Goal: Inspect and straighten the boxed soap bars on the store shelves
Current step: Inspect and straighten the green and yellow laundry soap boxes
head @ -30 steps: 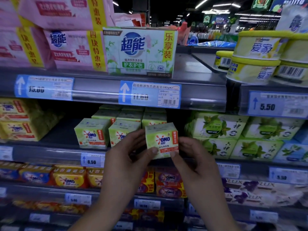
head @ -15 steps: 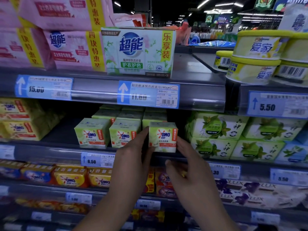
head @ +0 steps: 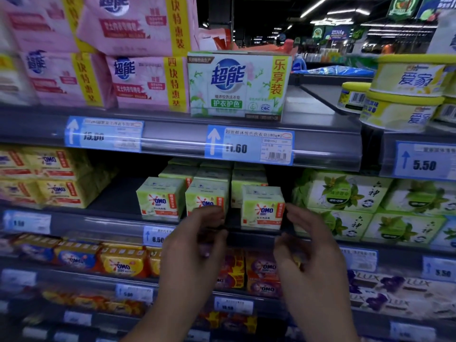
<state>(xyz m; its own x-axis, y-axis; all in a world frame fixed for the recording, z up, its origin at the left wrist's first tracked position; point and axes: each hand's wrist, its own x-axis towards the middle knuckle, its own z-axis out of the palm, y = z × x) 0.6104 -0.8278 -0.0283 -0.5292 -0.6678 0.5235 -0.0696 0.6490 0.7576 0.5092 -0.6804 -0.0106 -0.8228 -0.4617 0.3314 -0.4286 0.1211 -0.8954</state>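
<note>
Both hands are up in front of the middle shelf, fingers loosely curved and spread, gripping nothing. The left hand (head: 195,245) lies with its blurred fingertips across the lower front of the middle green OMO box (head: 206,196). The right hand (head: 315,250) is just right of the rightmost green OMO box (head: 262,208), fingertips close to its side. Whether either hand touches a box cannot be told. The rightmost green OMO box stands upright at the front edge of the shelf (head: 98,223), label facing out, set a little forward of its neighbours, with a dark gap between it and the middle one. Left of it, three green boxes make the front row, counting the left green OMO box (head: 159,198), and more of the same are lined up behind it. Further left of it are yellow OMO packs (head: 54,176), stacked two high. Right of it are green herbal soap boxes (head: 343,191), also two high. Above it, on the next shelf, stands one white-and-green carton (head: 237,85), with pink packs (head: 148,82) to the left of that and yellow-lidded round tubs (head: 404,112) to the right. Three blue price tags show on that upper rail, the nearest (head: 249,145) reading 11.60. Below it lie yellow-orange OMO bars (head: 123,262), red OMO packs (head: 264,267) partly hidden by the hands, and LUX packs (head: 394,290) to the lower right. Behind the shelving the store has a dark ceiling with strip lights (head: 315,6) and hanging signs.
</note>
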